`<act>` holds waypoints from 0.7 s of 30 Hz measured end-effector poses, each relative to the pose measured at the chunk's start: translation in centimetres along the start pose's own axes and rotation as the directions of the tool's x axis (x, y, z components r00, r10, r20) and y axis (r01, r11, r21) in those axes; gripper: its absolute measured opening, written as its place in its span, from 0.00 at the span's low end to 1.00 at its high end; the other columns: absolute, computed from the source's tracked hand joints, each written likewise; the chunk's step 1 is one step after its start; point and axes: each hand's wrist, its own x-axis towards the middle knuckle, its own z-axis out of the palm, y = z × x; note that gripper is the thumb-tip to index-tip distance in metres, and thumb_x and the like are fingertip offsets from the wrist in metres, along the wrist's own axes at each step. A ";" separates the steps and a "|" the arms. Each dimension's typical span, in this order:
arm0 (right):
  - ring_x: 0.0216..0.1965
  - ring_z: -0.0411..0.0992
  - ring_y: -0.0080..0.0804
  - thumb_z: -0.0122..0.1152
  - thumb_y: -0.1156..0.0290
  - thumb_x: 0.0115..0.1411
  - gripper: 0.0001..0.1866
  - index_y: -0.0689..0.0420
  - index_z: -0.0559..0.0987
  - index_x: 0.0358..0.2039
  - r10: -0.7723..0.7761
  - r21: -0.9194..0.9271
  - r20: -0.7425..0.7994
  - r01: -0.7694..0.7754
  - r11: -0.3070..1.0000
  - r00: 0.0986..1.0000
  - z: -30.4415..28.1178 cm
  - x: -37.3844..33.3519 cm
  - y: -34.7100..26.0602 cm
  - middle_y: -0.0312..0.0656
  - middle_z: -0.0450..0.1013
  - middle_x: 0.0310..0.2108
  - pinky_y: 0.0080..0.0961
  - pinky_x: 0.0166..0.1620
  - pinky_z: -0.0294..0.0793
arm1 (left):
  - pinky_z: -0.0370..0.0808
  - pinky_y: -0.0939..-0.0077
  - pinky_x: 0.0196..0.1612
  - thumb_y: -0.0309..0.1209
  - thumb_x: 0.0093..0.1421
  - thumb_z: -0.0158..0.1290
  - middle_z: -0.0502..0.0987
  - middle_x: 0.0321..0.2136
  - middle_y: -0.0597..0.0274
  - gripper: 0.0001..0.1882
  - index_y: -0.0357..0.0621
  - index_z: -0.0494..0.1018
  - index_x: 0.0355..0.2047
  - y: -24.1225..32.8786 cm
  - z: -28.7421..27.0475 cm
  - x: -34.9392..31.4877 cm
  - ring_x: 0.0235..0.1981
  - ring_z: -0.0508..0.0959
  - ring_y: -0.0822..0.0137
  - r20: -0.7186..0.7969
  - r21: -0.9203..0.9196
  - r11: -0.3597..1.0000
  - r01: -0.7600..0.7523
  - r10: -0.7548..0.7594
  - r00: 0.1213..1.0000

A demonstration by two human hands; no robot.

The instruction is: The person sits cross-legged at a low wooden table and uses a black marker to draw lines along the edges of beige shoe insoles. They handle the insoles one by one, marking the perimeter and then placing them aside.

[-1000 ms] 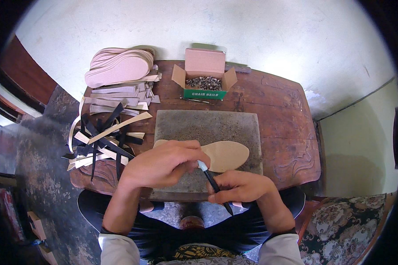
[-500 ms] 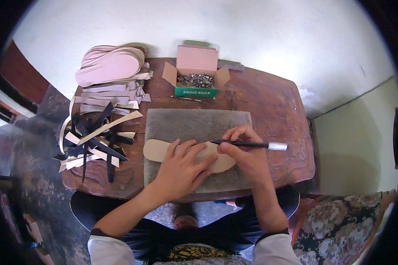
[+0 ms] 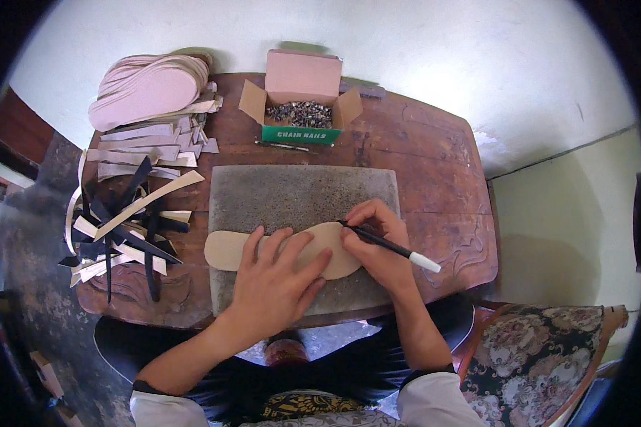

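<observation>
Pinched by right fingers (image 3: 374, 211), the pen (image 3: 388, 244) has been brought to the sole (image 3: 342, 261) pressed near the surface's (image 3: 441, 181) front edge by left fingers (image 3: 275, 248).

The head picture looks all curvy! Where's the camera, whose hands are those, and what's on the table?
There's no robot here, just a person's two bare hands. The person wears a camera on their head, looking down; its fisheye lens bends straight edges. The left hand lies spread on a beige insole, and the right hand holds a black marker, tip at the insole's edge. Under the insole is a grey slab, on a carved wooden table. Farther back, a green box stands open with small nails inside. At the left are a pile of pink insoles and a tangle of black and cream straps.
</observation>
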 end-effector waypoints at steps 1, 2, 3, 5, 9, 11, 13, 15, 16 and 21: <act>0.34 0.75 0.21 0.70 0.78 0.52 0.10 0.59 0.76 0.32 0.007 -0.025 -0.003 -0.007 1.000 1.000 -0.1 0.0 0.1 0.37 0.76 0.31 0.21 0.39 0.76 | 0.55 0.43 0.69 0.44 0.61 0.61 0.72 0.58 0.59 0.23 0.61 0.79 0.56 0.0 0.0 0.0 0.62 0.68 0.51 0.003 -0.001 1.000 0.000 0.000 1.000; 0.33 0.74 0.20 0.70 0.78 0.52 0.10 0.59 0.75 0.31 0.014 -0.050 -0.005 -0.014 0.999 1.000 -0.1 0.0 0.1 0.37 0.76 0.31 0.21 0.37 0.75 | 0.55 0.42 0.69 0.44 0.61 0.61 0.72 0.58 0.59 0.23 0.61 0.79 0.57 0.0 0.1 0.0 0.62 0.68 0.51 0.007 0.000 1.000 0.001 -0.001 1.000; 0.32 0.74 0.20 0.70 0.78 0.52 0.10 0.60 0.75 0.31 0.021 -0.074 -0.007 -0.021 0.997 1.000 -0.1 -0.1 0.1 0.37 0.76 0.30 0.21 0.36 0.75 | 0.55 0.42 0.69 0.44 0.61 0.61 0.72 0.58 0.59 0.23 0.61 0.79 0.57 0.0 0.1 -0.1 0.62 0.68 0.51 0.010 0.000 1.000 0.003 -0.003 1.000; 0.31 0.73 0.20 0.70 0.78 0.52 0.09 0.60 0.75 0.28 -0.016 -0.118 0.000 0.016 0.993 1.000 -0.2 0.0 0.1 0.38 0.75 0.29 0.21 0.35 0.74 | 0.55 0.42 0.69 0.43 0.60 0.62 0.72 0.59 0.59 0.23 0.61 0.78 0.57 0.0 0.1 -0.1 0.62 0.68 0.51 0.012 -0.004 1.000 0.009 -0.009 1.000; 0.29 0.72 0.20 0.70 0.79 0.51 0.10 0.61 0.75 0.26 -0.066 -0.159 -0.001 0.065 0.985 0.998 -0.2 0.1 0.8 0.38 0.73 0.27 0.21 0.33 0.73 | 0.55 0.41 0.69 0.43 0.60 0.62 0.72 0.58 0.59 0.24 0.61 0.78 0.57 0.0 0.2 -0.1 0.62 0.69 0.51 0.003 -0.025 1.000 0.014 -0.014 1.000; 0.28 0.72 0.20 0.70 0.79 0.51 0.10 0.62 0.75 0.26 -0.047 -0.130 -0.005 0.046 0.990 0.999 -0.1 0.1 0.5 0.38 0.73 0.27 0.20 0.32 0.72 | 0.55 0.43 0.69 0.44 0.60 0.61 0.72 0.58 0.60 0.23 0.62 0.78 0.57 0.0 0.2 -0.1 0.62 0.67 0.53 0.004 -0.009 1.000 0.011 -0.011 1.000; 0.28 0.72 0.20 0.70 0.80 0.51 0.10 0.62 0.74 0.25 -0.035 -0.119 -0.004 0.035 0.992 0.999 -0.1 0.2 0.3 0.38 0.73 0.27 0.20 0.31 0.72 | 0.55 0.44 0.69 0.44 0.61 0.61 0.72 0.58 0.61 0.23 0.62 0.78 0.57 0.0 0.1 -0.1 0.62 0.67 0.54 0.007 -0.001 1.000 0.011 -0.011 1.000; 0.28 0.72 0.20 0.70 0.80 0.51 0.10 0.62 0.74 0.25 -0.032 -0.128 0.002 0.032 0.991 1.000 -0.1 0.2 0.1 0.38 0.73 0.27 0.19 0.30 0.71 | 0.55 0.44 0.69 0.44 0.61 0.61 0.72 0.58 0.61 0.23 0.62 0.78 0.57 0.0 0.0 0.0 0.62 0.67 0.54 0.011 -0.003 1.000 0.014 -0.014 1.000; 0.28 0.72 0.20 0.70 0.80 0.51 0.10 0.62 0.74 0.26 -0.022 -0.131 0.004 0.023 0.991 1.000 -0.1 0.2 0.0 0.38 0.73 0.28 0.20 0.30 0.71 | 0.55 0.44 0.69 0.44 0.61 0.61 0.72 0.58 0.61 0.23 0.62 0.78 0.57 0.1 0.0 0.0 0.62 0.67 0.54 0.010 -0.003 1.000 0.014 -0.014 1.000; 0.29 0.72 0.21 0.70 0.80 0.52 0.10 0.62 0.74 0.26 -0.050 -0.163 0.017 0.052 0.985 0.999 -0.1 0.2 -0.3 0.39 0.73 0.28 0.20 0.32 0.72 | 0.55 0.44 0.69 0.43 0.61 0.61 0.71 0.58 0.61 0.23 0.62 0.78 0.57 0.1 0.0 0.0 0.62 0.66 0.54 0.008 -0.005 1.000 0.013 -0.013 1.000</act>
